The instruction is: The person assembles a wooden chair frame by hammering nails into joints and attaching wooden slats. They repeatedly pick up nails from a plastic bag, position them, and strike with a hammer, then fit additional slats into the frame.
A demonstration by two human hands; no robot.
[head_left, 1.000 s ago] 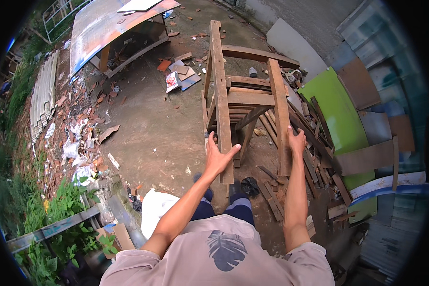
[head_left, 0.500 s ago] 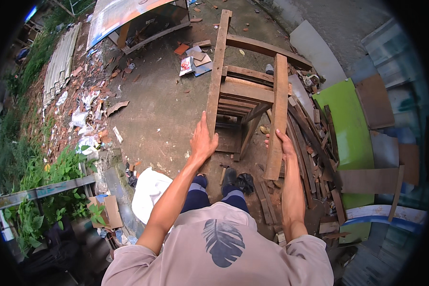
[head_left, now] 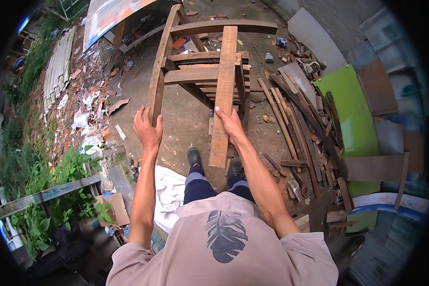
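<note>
A brown wooden frame point(head_left: 191, 76), with square posts, crossbars and a row of slats, is tilted in front of me. My left hand point(head_left: 148, 131) holds the lower end of its left post, thumb on one side and fingers on the other. Around the edge of the wide right board point(head_left: 222, 100) my right hand point(head_left: 230, 125) is closed, its thumb on the upper face. Most of the right fingers are hidden behind that board. Below the frame, my two dark shoes stand on the concrete floor.
Long wooden strips point(head_left: 298, 128) and scrap lie in a pile to the right, beside a green panel point(head_left: 350, 114). Broken tiles and litter point(head_left: 88, 112) cover the ground on the left. A white cloth point(head_left: 169, 193) lies near my left leg; a printed board point(head_left: 112, 21) stands at the far left.
The wooden frame has swung and shifted to the left, with both hands moving along with it. More of the strip pile on the right shows. My feet have shifted as well.
</note>
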